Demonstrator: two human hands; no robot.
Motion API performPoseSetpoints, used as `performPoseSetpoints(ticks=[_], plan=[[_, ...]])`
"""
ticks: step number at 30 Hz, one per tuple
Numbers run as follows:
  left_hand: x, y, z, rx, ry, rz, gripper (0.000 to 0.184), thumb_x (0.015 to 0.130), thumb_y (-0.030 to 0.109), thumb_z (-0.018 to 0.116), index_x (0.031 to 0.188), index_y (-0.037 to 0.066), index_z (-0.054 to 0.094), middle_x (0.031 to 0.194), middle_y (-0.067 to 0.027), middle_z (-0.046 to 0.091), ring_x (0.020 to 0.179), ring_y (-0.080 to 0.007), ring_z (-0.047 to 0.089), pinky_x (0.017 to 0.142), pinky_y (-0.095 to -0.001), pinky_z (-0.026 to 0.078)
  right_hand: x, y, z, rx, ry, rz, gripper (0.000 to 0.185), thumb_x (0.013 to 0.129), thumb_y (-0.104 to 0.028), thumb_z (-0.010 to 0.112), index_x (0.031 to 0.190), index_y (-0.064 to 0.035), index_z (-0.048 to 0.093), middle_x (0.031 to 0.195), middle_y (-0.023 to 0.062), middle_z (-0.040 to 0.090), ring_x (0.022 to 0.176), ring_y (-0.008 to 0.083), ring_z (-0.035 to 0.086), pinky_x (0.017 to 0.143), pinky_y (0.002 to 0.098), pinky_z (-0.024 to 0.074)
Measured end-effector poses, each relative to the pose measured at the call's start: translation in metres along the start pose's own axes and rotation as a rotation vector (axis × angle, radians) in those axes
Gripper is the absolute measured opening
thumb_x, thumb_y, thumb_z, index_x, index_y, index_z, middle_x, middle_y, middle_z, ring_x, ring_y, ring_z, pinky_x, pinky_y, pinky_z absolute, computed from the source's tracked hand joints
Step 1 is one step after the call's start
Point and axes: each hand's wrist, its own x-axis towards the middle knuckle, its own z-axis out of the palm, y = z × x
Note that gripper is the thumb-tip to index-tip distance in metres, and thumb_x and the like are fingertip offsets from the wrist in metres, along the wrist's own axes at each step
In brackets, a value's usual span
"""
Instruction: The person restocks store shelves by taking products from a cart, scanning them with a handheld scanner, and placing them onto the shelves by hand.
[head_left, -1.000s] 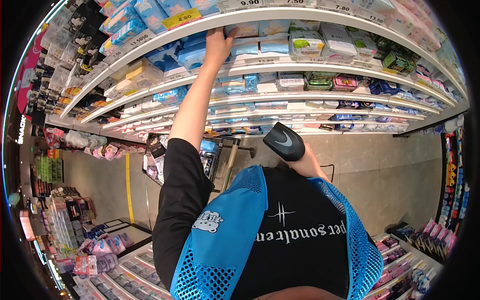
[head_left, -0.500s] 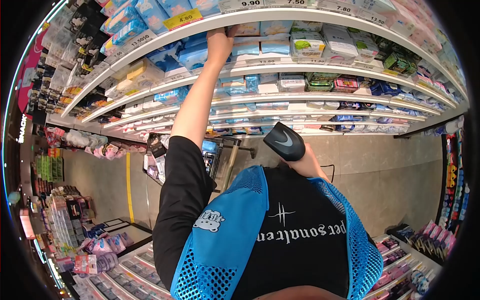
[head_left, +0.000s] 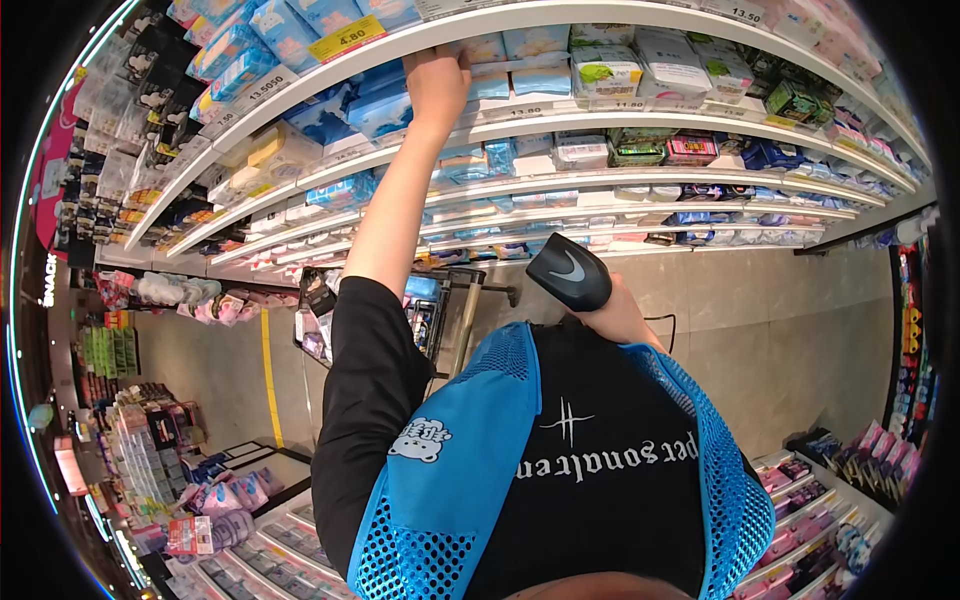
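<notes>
Packs in blue wrapping (head_left: 380, 112) lie on the shelf (head_left: 520, 128) just below the topmost white board (head_left: 500, 22), and the left hand (head_left: 438, 85) reaches in at their right end, beside some paler blue packs (head_left: 485, 88). The left arm (head_left: 390, 210) stretches well forward, only slightly bent, its bare forearm leaning inward as it runs from the black sleeve (head_left: 365, 350) to the shelf. The wrist is nearly straight and the back of the hand faces the camera. The thumb stands somewhat apart from the fingers, whose tips vanish beneath the board's edge, so whether they grasp anything cannot be told. The right arm is folded close to the body, mostly hidden behind the blue mesh vest (head_left: 735, 500). In front of the waist, the right hand (head_left: 622, 315) is closed around the grip of a dark scanner (head_left: 570, 272), whose broad head tilts forward and to the left, clear of the shelves. A thin black cord (head_left: 664, 320) loops beside that wrist. Beyond the left elbow, near the shelf base, stands a loaded cart (head_left: 467, 315).
</notes>
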Motion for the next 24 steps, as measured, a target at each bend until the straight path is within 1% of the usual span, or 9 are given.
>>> performPoseSetpoints(ticks=[3, 5, 8, 11, 17, 19, 21, 23, 24], plan=[[-0.001, 0.013, -0.002, -0.064, -0.289, -0.067, 0.034, 0.082, 0.022, 0.071, 0.11, 0.002, 0.065, 0.103, -0.0265, 0.064, 0.102, -0.0405, 0.06, 0.089, -0.0508, 0.048, -0.001, -0.008, -0.005, -0.038, -0.055, 0.152, 0.034, 0.07, -0.005, 0.074, 0.103, 0.0007, 0.066, 0.092, 0.0177, 0.072, 0.089, 0.0307, 0.07, 0.08, 0.0386, 0.0538], [0.007, 0.026, -0.007, -0.263, -0.571, -0.168, 0.034, 0.084, 0.024, 0.069, 0.11, 0.002, 0.064, 0.108, -0.0251, 0.063, 0.102, -0.0427, 0.058, 0.09, -0.0523, 0.047, -0.002, -0.004, -0.006, -0.029, -0.063, 0.174, 0.035, 0.071, -0.006, 0.074, 0.104, 0.0009, 0.066, 0.092, 0.018, 0.072, 0.088, 0.0301, 0.07, 0.079, 0.0386, 0.054], [0.004, 0.039, 0.008, -0.211, -0.221, 0.096, 0.035, 0.085, 0.031, 0.068, 0.114, 0.009, 0.067, 0.118, -0.0194, 0.063, 0.112, -0.0395, 0.056, 0.096, -0.0522, 0.044, -0.003, 0.0, -0.007, 0.001, -0.026, 0.095, 0.026, 0.075, -0.011, 0.077, 0.095, 0.0015, 0.067, 0.076, 0.0101, 0.068, 0.067, 0.017, 0.064, 0.061, 0.0318, 0.0497], [0.012, 0.049, 0.01, -0.096, -0.012, 0.168, 0.039, 0.086, 0.036, 0.067, 0.119, 0.016, 0.068, 0.122, -0.0143, 0.063, 0.117, -0.0371, 0.055, 0.103, -0.0513, 0.038, -0.005, 0.005, -0.008, 0.031, 0.001, 0.074, 0.023, 0.078, -0.013, 0.079, 0.09, 0.0019, 0.068, 0.068, 0.0056, 0.067, 0.057, 0.0103, 0.06, 0.053, 0.0278, 0.0478], [0.01, 0.049, 0.022, -0.046, -0.05, 0.145, 0.053, 0.086, 0.042, 0.066, 0.134, 0.02, 0.06, 0.122, -0.0124, 0.063, 0.119, -0.0369, 0.054, 0.106, -0.0517, 0.034, -0.008, 0.023, -0.01, 0.03, 0.015, 0.071, 0.024, 0.079, -0.013, 0.08, 0.092, 0.0021, 0.067, 0.068, 0.0043, 0.066, 0.056, 0.0096, 0.06, 0.052, 0.0265, 0.0474], [0.012, 0.049, 0.017, -0.029, -0.08, 0.171, 0.058, 0.086, 0.043, 0.066, 0.136, 0.014, 0.057, 0.124, -0.0152, 0.062, 0.12, -0.0368, 0.053, 0.105, -0.052, 0.035, -0.007, 0.02, -0.013, 0.038, 0.003, 0.093, 0.025, 0.075, -0.011, 0.078, 0.095, 0.0019, 0.067, 0.074, 0.0086, 0.068, 0.065, 0.0148, 0.063, 0.06, 0.0298, 0.0494], [0.011, 0.052, 0.007, -0.084, -0.189, 0.115, 0.06, 0.086, 0.042, 0.066, 0.135, 0.008, 0.055, 0.126, -0.0182, 0.06, 0.122, -0.0371, 0.051, 0.105, -0.0517, 0.036, -0.008, 0.014, -0.017, 0.023, -0.035, 0.165, 0.032, 0.069, -0.005, 0.075, 0.1, 0.0016, 0.068, 0.087, 0.0177, 0.072, 0.083, 0.0253, 0.071, 0.075, 0.0365, 0.0538], [0.005, 0.057, -0.01, -0.206, -0.371, -0.017, 0.059, 0.086, 0.037, 0.069, 0.131, 0.002, 0.054, 0.127, -0.0213, 0.058, 0.125, -0.0378, 0.049, 0.104, -0.0509, 0.037, -0.006, 0.02, -0.018, 0.019, -0.043, 0.163, 0.03, 0.07, -0.006, 0.075, 0.099, 0.0006, 0.068, 0.084, 0.016, 0.072, 0.079, 0.0232, 0.07, 0.073, 0.0357, 0.0537], [-0.003, 0.059, -0.017, -0.267, -0.233, 0.007, 0.058, 0.085, 0.034, 0.07, 0.129, 0.001, 0.053, 0.126, -0.0222, 0.057, 0.124, -0.0386, 0.049, 0.103, -0.0498, 0.038, -0.004, 0.024, -0.017, 0.021, -0.049, 0.161, 0.03, 0.071, -0.006, 0.076, 0.099, 0.0001, 0.068, 0.083, 0.0151, 0.072, 0.078, 0.0221, 0.07, 0.072, 0.0354, 0.0536]])
